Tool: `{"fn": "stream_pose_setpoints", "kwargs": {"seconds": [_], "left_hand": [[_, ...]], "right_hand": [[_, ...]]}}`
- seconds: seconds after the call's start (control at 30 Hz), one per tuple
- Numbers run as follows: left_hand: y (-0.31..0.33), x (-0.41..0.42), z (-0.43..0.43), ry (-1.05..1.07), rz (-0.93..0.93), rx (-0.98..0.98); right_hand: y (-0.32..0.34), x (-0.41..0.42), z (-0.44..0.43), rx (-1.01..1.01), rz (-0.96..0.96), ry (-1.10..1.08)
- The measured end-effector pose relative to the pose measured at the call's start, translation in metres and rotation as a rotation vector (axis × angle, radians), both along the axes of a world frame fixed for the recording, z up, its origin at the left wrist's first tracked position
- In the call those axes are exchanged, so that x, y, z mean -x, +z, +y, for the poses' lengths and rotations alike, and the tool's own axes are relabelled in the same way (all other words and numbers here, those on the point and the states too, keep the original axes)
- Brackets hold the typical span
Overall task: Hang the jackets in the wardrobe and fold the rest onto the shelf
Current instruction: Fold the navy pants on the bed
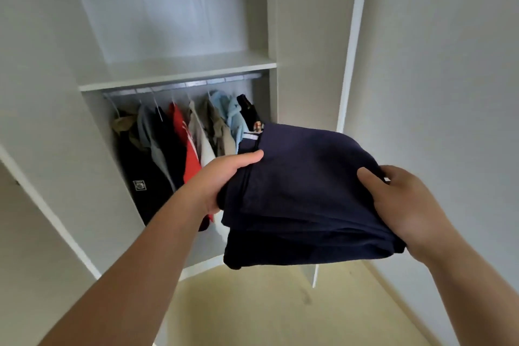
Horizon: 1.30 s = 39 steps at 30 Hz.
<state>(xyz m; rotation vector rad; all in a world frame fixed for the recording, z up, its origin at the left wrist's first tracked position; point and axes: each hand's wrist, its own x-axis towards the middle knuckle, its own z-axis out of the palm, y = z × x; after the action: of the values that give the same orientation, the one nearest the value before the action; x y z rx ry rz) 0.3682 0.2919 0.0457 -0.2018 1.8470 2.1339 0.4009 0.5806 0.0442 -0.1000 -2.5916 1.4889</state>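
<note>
1. Before the open wardrobe [157, 8], both hands hold a folded navy garment [306, 191] in the air, lower than the shelf [179, 70] and in front of the lower right part of the hanging space.
2. The left hand [222, 180] grips the garment's left edge. Its thumb lies flat on top, pointing towards the wardrobe, and the other fingers are hidden under the cloth.
3. The right hand [404, 205] grips the right edge, thumb pressed on top and fingers curled round the side and underneath.
4. The garment is folded into several layers, with stacked edges showing on the near side and the lowest layer sagging a little. A white-striped band [251, 136] shows at its far left corner.
5. The shelf is a white board spanning the wardrobe, directly above the rail [182, 84].
6. Jackets [179, 137] hang side by side from the rail on hangers: olive, grey, dark navy, red with white stripes, cream, khaki, light blue and black.
7. The right door [309, 50] stands open beside the hanging space, and the garment covers part of its lower end. The left door [33, 121] is also open.
8. Below is a beige floor [252, 312], and a pale wall [435, 64] is on the right.
</note>
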Motion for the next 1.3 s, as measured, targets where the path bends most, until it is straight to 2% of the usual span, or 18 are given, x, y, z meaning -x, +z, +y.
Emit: {"fn": "stream_pose_setpoints", "kwargs": {"seconds": [0.33, 0.57, 0.73, 0.9, 1.07, 1.3], "left_hand": [[0.047, 0.13, -0.142, 0.273, 0.031, -0.014], [0.081, 0.239, -0.198, 0.44, 0.072, 0.011], [0.118, 0.305, -0.244, 0.583, 0.123, 0.074], [0.129, 0.349, -0.307, 0.707, 0.149, 0.045], [0.121, 0.392, -0.371, 0.722, 0.154, 0.026], [0.138, 0.469, -0.49, 0.713, 0.083, 0.143]], "right_hand": [[0.033, 0.204, -0.136, 0.108, 0.114, 0.283], [0.052, 0.358, -0.21, 0.218, 0.18, 0.419], [0.094, 0.456, -0.273, 0.263, 0.171, 0.533], [0.119, 0.521, -0.345, 0.252, 0.187, 0.654], [0.118, 0.573, -0.411, 0.226, 0.214, 0.703], [0.123, 0.645, -0.529, 0.2, 0.187, 0.706]]}}
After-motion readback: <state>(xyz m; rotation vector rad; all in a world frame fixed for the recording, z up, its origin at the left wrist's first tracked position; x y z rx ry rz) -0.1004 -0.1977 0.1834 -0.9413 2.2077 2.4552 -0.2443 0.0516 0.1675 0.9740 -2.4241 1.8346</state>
